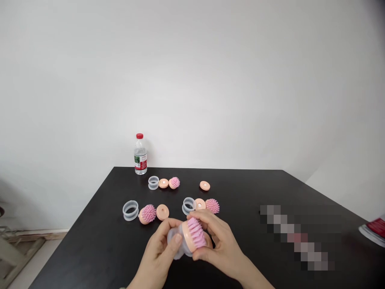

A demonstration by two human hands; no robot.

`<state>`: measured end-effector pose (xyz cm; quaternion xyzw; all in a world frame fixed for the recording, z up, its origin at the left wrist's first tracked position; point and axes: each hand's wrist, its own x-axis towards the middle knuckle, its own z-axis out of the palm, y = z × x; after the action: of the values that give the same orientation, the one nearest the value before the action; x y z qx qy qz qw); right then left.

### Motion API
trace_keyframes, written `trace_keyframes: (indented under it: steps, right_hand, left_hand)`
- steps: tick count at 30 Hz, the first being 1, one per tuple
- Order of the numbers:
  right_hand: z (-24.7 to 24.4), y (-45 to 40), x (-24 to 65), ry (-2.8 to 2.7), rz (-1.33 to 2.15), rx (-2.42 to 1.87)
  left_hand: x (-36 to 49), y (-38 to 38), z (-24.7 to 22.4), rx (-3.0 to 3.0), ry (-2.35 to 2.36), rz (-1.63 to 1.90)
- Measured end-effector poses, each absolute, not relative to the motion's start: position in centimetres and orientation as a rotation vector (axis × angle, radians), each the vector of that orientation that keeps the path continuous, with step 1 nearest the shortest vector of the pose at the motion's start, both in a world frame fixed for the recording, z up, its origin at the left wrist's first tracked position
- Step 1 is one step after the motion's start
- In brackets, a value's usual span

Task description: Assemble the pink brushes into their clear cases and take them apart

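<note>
The left hand (pixel 159 245) and right hand (pixel 219 245) grip a pink-bristled brush (pixel 192 237) between them, its long axis roughly level, bristles pointing right and upward.

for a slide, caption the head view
Left hand and right hand hold a pink-bristled brush on a clear ring over a black table, spare brush parts and a water bottle beyond

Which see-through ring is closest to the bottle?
The back ring is closest to the bottle. The left ring and the middle ring lie further forward.
</note>
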<state>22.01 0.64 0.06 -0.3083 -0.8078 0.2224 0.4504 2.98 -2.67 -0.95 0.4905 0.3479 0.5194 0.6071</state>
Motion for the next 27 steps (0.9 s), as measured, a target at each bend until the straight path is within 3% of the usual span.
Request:
trace_keyframes:
  steps: [8, 27]
  right_hand:
    - [1.0, 0.4, 21.9, -2.050, 0.562, -0.520]
    - [1.9, 0.4, 22.4, -2.176, 0.474, -0.506]
  left_hand:
    - [3.0, -2.7, -1.0, 1.090, 0.781, 1.183]
    - [2.8, -2.5, -1.2, 1.011, 0.684, 1.154]
